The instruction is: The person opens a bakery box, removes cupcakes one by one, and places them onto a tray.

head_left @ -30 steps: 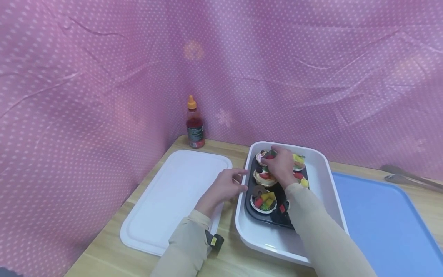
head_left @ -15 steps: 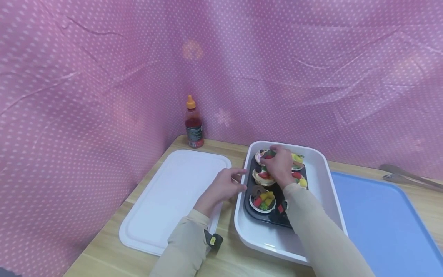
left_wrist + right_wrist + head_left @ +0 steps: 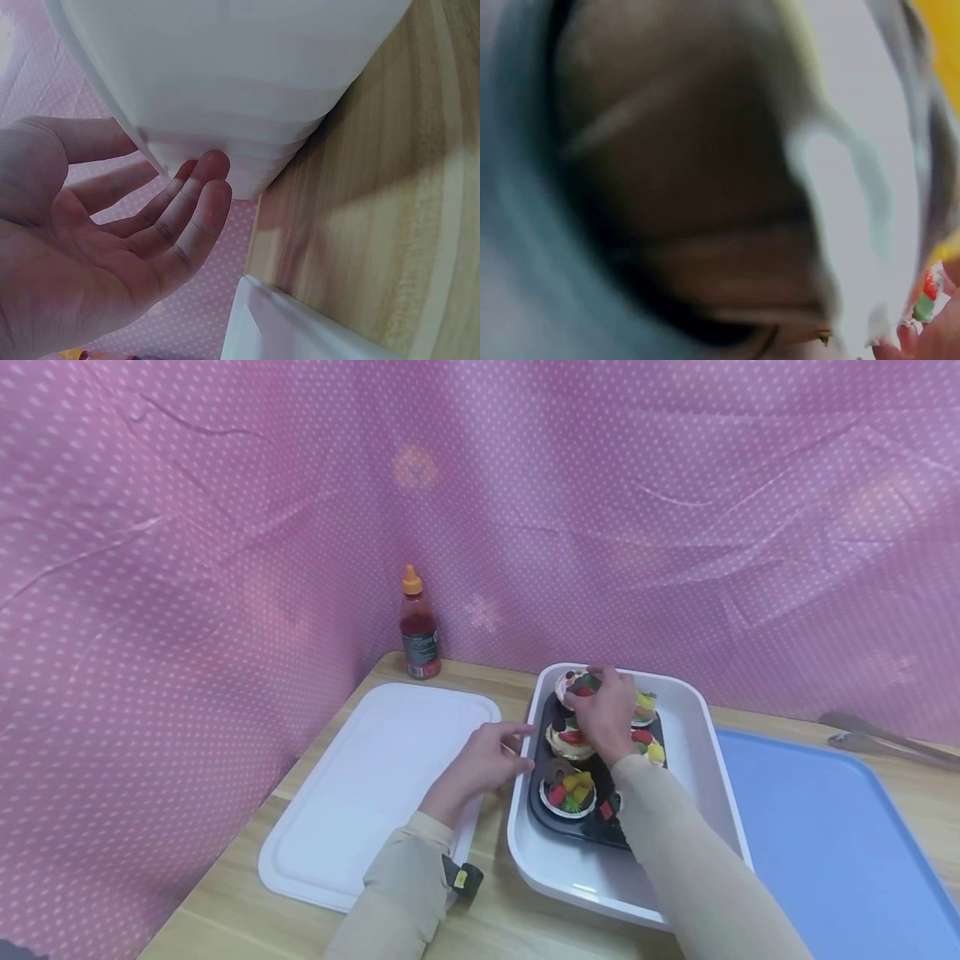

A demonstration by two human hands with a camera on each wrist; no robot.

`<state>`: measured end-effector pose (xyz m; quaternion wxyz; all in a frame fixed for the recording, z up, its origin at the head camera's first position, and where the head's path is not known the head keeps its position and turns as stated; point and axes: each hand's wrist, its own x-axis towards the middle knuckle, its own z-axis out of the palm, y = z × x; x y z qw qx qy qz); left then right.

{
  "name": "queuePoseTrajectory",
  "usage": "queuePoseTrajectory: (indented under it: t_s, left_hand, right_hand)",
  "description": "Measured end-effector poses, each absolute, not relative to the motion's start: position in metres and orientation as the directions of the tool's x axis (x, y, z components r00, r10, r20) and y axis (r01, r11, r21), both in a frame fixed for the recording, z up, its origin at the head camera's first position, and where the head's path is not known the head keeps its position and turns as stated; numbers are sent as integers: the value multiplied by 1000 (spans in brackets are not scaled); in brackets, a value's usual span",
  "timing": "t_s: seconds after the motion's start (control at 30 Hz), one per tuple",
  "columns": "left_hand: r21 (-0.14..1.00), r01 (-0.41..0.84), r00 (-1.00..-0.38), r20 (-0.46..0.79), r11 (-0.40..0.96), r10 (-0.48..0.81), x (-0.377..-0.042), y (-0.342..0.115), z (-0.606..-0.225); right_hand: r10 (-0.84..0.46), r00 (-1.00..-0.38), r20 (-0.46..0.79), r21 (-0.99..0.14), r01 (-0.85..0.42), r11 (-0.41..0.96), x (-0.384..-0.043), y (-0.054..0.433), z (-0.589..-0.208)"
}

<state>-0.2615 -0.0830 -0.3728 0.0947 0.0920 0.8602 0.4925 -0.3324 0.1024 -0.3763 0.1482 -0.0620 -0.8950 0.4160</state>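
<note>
In the head view, my right hand (image 3: 609, 714) pinches a fruit tart (image 3: 574, 683) with red and green topping at the back left of a dark muffin tin (image 3: 573, 833). Its fingertips (image 3: 937, 337) show beside red and green fruit at the lower right of the right wrist view, which is otherwise blurred. More tarts sit in the tin, including one with yellow fruit and a brown ring (image 3: 570, 793). The tin lies inside a deep white tray (image 3: 712, 793). My left hand (image 3: 483, 764) holds the tray's left rim, several fingers lying along its outer wall (image 3: 240, 90).
A white cutting board (image 3: 375, 793) lies to the left. A sauce bottle (image 3: 420, 635) with an orange cap stands behind it. A blue tray (image 3: 825, 827) is to the right, with metal utensils (image 3: 885, 743) beyond it. Pink dotted cloth (image 3: 480, 510) hangs behind the table.
My right hand has shifted slightly up and away, and the tart in its fingers has risen a little with it. The left hand stays at the rim.
</note>
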Motion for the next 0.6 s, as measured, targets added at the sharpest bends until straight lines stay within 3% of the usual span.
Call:
queuePoseTrajectory:
  t_s: [0.6]
  left_hand:
    - [865, 39, -966, -95, 500, 239, -262, -85, -374]
  right_hand:
    - [241, -942, 233, -784, -36, 620, -326, 109, -364]
